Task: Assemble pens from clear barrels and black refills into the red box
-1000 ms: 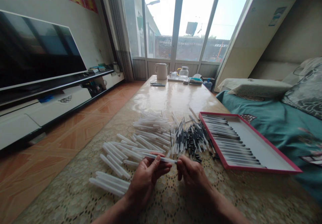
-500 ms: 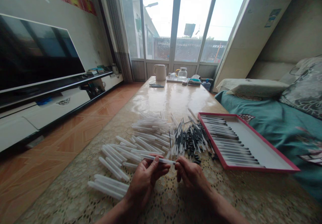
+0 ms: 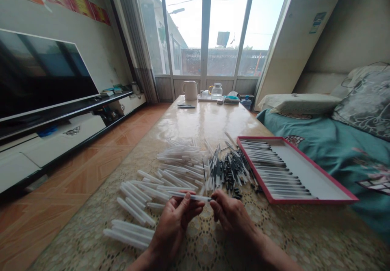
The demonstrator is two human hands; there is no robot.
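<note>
My left hand is closed around a whitish, see-through pen, thumb on top, with the pen lying nearly level and pointing right. At the pen's right end, where something dark shows, the thumb and finger of my right hand are pinched; the exact grip is partly hidden by the fingers. Loose white pen barrels are heaped beyond and to the left of my left hand. Past my right hand lies a pile of dark refills and small black parts.
A pink-edged shallow box holding a row of pens is at the right. At the table's far end are a beige jug and a glass pot. A sofa borders the right side.
The view has shifted slightly, moving the scene a little left in the picture. Both hands keep their grip at the pen, with only slight finger motion.
</note>
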